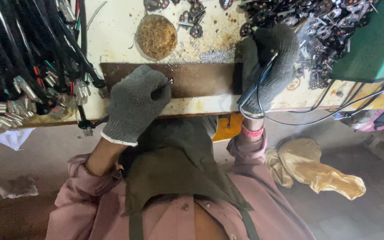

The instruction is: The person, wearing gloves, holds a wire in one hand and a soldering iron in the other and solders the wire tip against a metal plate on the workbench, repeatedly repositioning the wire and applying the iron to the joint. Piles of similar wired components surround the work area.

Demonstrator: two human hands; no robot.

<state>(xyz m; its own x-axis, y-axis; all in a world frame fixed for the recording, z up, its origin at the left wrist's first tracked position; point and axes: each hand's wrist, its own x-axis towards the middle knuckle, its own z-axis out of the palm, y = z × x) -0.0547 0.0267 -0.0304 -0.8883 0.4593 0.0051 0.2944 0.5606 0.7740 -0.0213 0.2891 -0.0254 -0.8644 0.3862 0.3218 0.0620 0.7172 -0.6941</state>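
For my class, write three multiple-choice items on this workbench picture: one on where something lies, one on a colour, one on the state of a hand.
1. Where does the round brown pad lie?
A. On the bench top beyond the dark strip
B. On the floor
C. In the person's lap

2. What colour are the knitted gloves?
A. Yellow
B. Grey
C. White

3. What is the left hand doing?
A. Lying flat and open
B. Hanging off the bench
C. Closed around the end of a black cable

Answers:
1 A: the pad sits on the pale bench top just past the dark strip.
2 B: both gloves are grey, as on the right hand.
3 C: the fingers curl around the black cable, whose tip pokes out over the strip.
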